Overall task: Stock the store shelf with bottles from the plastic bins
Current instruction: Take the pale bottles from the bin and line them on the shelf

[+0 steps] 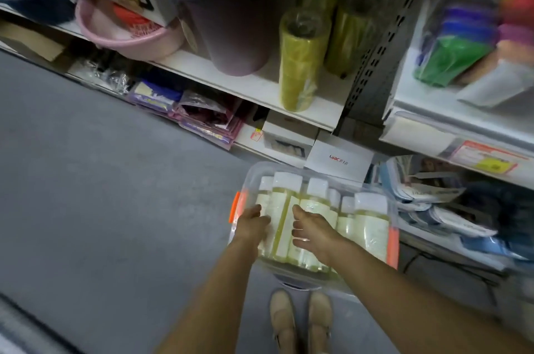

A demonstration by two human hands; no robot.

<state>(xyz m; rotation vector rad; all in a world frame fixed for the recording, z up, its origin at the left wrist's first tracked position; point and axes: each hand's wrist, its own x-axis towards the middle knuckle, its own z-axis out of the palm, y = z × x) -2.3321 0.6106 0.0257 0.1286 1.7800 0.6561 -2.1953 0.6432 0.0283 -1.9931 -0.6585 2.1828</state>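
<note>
While the smooth grey floor (101, 180) is filling the left of the view, a round pink plastic basin (127, 35) is sitting on the white shelf (231, 79) above it, just beside a tall dull-purple bucket (237, 35). Below and nearer, a clear rectangular plastic bin (372, 188) with orange latches (235, 206) is resting on the floor at the foot of the shelving. The bottles (372, 226) are lying in it side by side, cylindrical, with white caps, pale labels and yellowish liquid. The left hand (251, 223) is reaching over the bin's left edge, its fingers lying across the leftmost bottles; blur is hiding whether they are gripping one. The right hand (313, 233) is hovering over the middle bottles, thumb sticking out, fingers loosely curled and closing on nothing visible. A pair of beige shoes (300, 322) is standing just behind the bin. Up on the shelf, yellow-green rolls (300, 58) in glossy film are standing upright. Further right, a grey perforated metal upright (375, 58) is rising between shelf bays.
</note>
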